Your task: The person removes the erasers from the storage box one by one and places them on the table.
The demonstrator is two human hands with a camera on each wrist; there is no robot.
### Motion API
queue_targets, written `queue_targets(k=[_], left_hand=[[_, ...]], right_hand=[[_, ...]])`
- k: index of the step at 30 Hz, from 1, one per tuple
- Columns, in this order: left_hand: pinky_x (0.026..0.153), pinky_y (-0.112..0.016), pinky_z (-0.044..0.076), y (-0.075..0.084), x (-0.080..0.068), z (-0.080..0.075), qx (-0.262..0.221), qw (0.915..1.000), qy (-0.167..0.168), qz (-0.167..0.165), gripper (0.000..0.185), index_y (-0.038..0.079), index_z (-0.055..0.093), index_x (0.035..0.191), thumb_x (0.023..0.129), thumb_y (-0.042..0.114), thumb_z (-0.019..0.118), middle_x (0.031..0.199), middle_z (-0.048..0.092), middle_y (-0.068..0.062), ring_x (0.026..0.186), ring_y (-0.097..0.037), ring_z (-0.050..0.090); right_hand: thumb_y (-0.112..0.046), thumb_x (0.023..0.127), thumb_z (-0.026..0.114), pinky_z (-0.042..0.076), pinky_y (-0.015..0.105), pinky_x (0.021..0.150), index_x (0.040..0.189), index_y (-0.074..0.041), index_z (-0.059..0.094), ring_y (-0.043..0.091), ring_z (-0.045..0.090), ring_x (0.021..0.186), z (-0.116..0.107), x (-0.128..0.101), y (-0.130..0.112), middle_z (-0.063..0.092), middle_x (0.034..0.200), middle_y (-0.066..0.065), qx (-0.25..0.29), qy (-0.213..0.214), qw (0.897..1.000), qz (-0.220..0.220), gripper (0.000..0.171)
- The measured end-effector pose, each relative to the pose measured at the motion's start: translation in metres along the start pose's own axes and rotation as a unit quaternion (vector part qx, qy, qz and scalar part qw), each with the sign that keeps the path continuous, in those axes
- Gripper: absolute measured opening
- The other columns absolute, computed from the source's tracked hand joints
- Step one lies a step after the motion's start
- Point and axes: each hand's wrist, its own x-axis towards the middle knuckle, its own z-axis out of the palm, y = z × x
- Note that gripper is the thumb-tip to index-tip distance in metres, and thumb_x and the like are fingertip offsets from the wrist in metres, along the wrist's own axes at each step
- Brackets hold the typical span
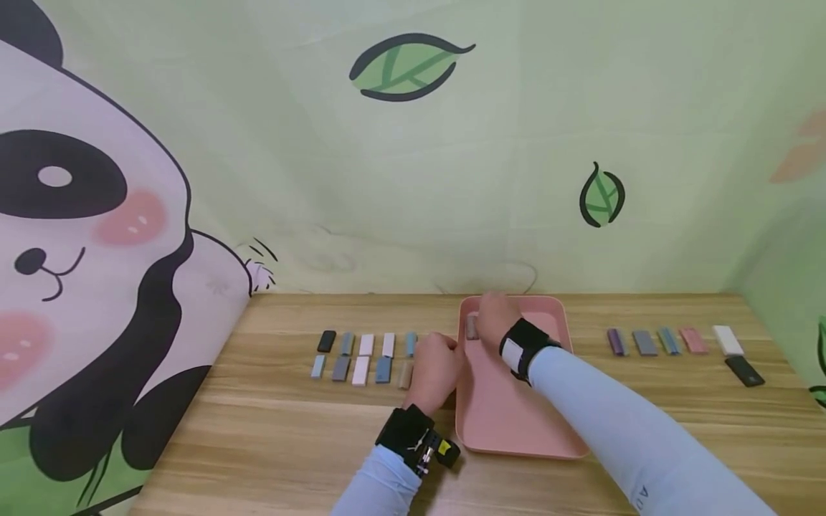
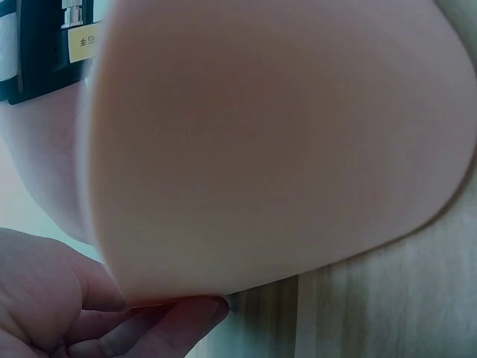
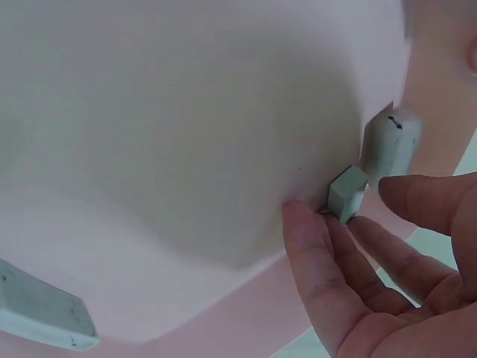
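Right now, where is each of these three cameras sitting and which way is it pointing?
Head: worn on the head, looking forward and down at the wooden table, the pink tray and rows of small blocks; both sleeved forearms, the left hand and the right hand show.
Left wrist: on the left wrist, close against the tray's edge; only fingers show.
Right wrist: on the right wrist, looking along the tray; fingers by a small grey block.
Shared: all three see the pink tray.

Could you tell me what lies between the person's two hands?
In the head view, only the pink tray's left rim lies between the left hand and right hand.
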Motion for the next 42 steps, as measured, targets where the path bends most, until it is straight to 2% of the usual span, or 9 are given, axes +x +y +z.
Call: queue_targets(k=[4, 15, 23, 28, 33, 36, 38, 40, 42], left_hand=[[0.034, -0.023, 0.029, 0.000, 0.000, -0.001, -0.007, 0.9999, -0.005, -0.011, 0.036, 0.005, 0.067, 0.058, 0.091, 0.018, 0.057, 0.043, 0.041, 0.005, 0.035, -0.010, 0.042], [0.036, -0.023, 0.033, 0.001, 0.000, 0.000, -0.008, 0.9999, -0.004, -0.012, 0.031, 0.005, 0.069, 0.063, 0.090, 0.017, 0.057, 0.047, 0.049, 0.003, 0.038, -0.010, 0.046], [0.035, -0.023, 0.033, 0.001, 0.001, 0.002, 0.004, 0.9999, 0.000, -0.014, 0.033, 0.006, 0.070, 0.063, 0.091, 0.020, 0.057, 0.047, 0.049, 0.002, 0.038, -0.011, 0.046], [0.036, -0.023, 0.034, 0.000, 0.002, 0.005, 0.007, 0.9997, 0.001, -0.025, 0.032, 0.007, 0.072, 0.067, 0.091, 0.021, 0.057, 0.050, 0.054, 0.001, 0.041, -0.011, 0.049], [0.037, -0.024, 0.034, 0.000, 0.003, 0.009, 0.005, 0.9995, -0.004, -0.030, 0.033, 0.007, 0.071, 0.066, 0.092, 0.022, 0.056, 0.051, 0.054, 0.001, 0.041, -0.012, 0.049], [0.037, -0.024, 0.034, 0.001, 0.003, 0.008, -0.004, 0.9994, -0.006, -0.033, 0.033, 0.006, 0.070, 0.066, 0.092, 0.021, 0.056, 0.052, 0.053, 0.001, 0.041, -0.012, 0.048], [0.037, -0.024, 0.034, 0.001, 0.003, 0.008, -0.013, 0.9991, -0.008, -0.040, 0.032, 0.006, 0.069, 0.067, 0.092, 0.021, 0.056, 0.053, 0.053, 0.000, 0.042, -0.012, 0.049], [0.037, -0.024, 0.034, 0.001, 0.002, 0.007, -0.019, 0.9988, -0.009, -0.044, 0.031, 0.005, 0.069, 0.068, 0.092, 0.020, 0.056, 0.053, 0.052, -0.001, 0.042, -0.013, 0.049], [0.038, -0.025, 0.034, 0.002, 0.001, 0.006, -0.022, 0.9984, -0.011, -0.050, 0.031, 0.005, 0.069, 0.068, 0.092, 0.019, 0.055, 0.053, 0.051, -0.001, 0.042, -0.014, 0.048]], right_hand=[[-0.011, 0.090, 0.052, 0.044, 0.030, 0.057, 0.078, 0.000, 0.058, 0.019, 0.054, 0.062, 0.007, 0.001, 0.005, 0.055, 0.071, 0.010, -0.041, 0.010, 0.999, -0.022, 0.017], [-0.013, 0.091, 0.052, 0.044, 0.031, 0.054, 0.084, 0.000, 0.059, 0.022, 0.058, 0.063, 0.006, -0.002, 0.006, 0.059, 0.075, 0.013, -0.050, 0.036, 0.998, -0.023, 0.017], [0.002, 0.078, 0.055, 0.026, 0.027, 0.046, 0.060, -0.012, 0.043, 0.015, 0.029, 0.048, 0.001, -0.012, 0.017, 0.023, 0.054, -0.002, -0.004, -0.004, 0.999, -0.051, 0.026], [0.002, 0.076, 0.057, 0.024, 0.026, 0.045, 0.060, -0.012, 0.043, 0.014, 0.029, 0.048, -0.016, -0.029, 0.020, 0.021, 0.055, -0.003, 0.025, -0.028, 0.999, -0.037, 0.026], [-0.003, 0.075, 0.062, 0.016, 0.027, 0.048, 0.053, -0.016, 0.027, 0.013, 0.016, 0.050, -0.047, -0.048, 0.031, 0.015, 0.057, -0.004, -0.008, -0.008, 0.998, -0.055, 0.043], [-0.003, 0.074, 0.062, 0.029, 0.026, 0.049, 0.060, -0.007, 0.047, 0.014, 0.032, 0.053, -0.074, -0.062, 0.039, 0.040, 0.057, 0.002, 0.000, -0.014, 1.000, -0.022, 0.021], [-0.005, 0.075, 0.061, 0.043, 0.031, 0.056, 0.077, 0.000, 0.059, 0.019, 0.048, 0.062, -0.087, -0.070, 0.053, 0.058, 0.073, 0.011, 0.008, -0.017, 1.000, -0.001, 0.006], [-0.008, 0.077, 0.061, 0.050, 0.039, 0.069, 0.098, 0.006, 0.063, 0.026, 0.058, 0.079, -0.100, -0.079, 0.069, 0.065, 0.097, 0.020, 0.012, -0.014, 1.000, 0.022, 0.025], [-0.010, 0.077, 0.060, 0.050, 0.042, 0.071, 0.103, 0.008, 0.063, 0.028, 0.059, 0.081, -0.111, -0.089, 0.088, 0.065, 0.101, 0.023, 0.004, -0.004, 0.999, 0.040, 0.032]])
